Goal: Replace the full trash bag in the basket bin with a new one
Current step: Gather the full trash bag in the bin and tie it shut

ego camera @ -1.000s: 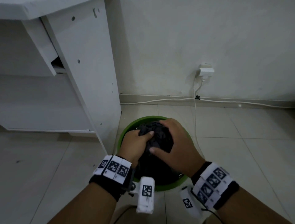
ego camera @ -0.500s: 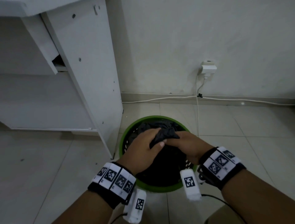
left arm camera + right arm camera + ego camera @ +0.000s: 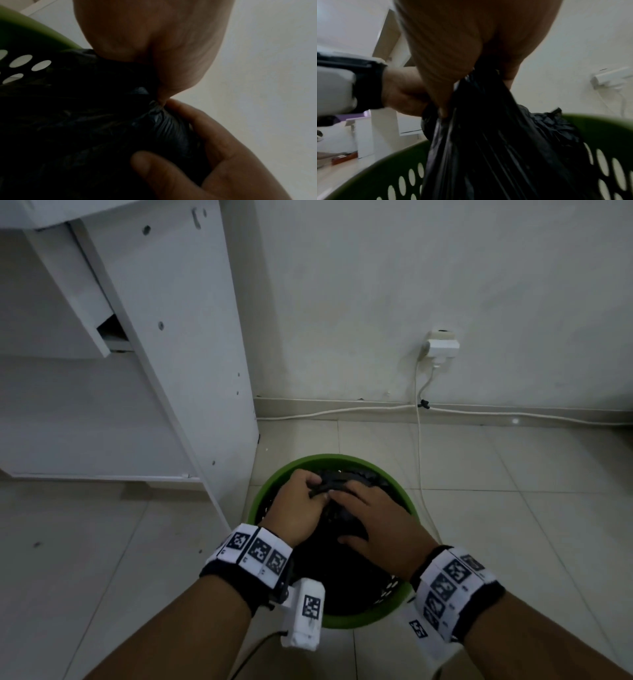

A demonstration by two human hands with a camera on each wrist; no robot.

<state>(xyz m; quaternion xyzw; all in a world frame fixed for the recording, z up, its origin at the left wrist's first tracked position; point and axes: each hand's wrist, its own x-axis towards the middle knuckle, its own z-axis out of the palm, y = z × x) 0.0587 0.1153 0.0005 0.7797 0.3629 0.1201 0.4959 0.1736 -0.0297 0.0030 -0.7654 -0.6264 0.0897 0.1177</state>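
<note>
A round green basket bin with a perforated wall stands on the tiled floor. A full black trash bag fills it, its mouth gathered into a bunch at the top. My left hand grips the gathered neck of the bag from the left. My right hand wraps the same bunch from the right, fingers curled into the black plastic. Both hands meet above the bin's far half. No new bag is in view.
A white cabinet panel stands close to the bin's left. The white wall behind carries a plug, and its cable runs down past the bin's right rim. Open tiled floor lies to the right and at the front left.
Both hands have shifted toward the bin's far side on the bag's top; the right hand moved from over the bag to beside the left, bunching the neck tighter.
</note>
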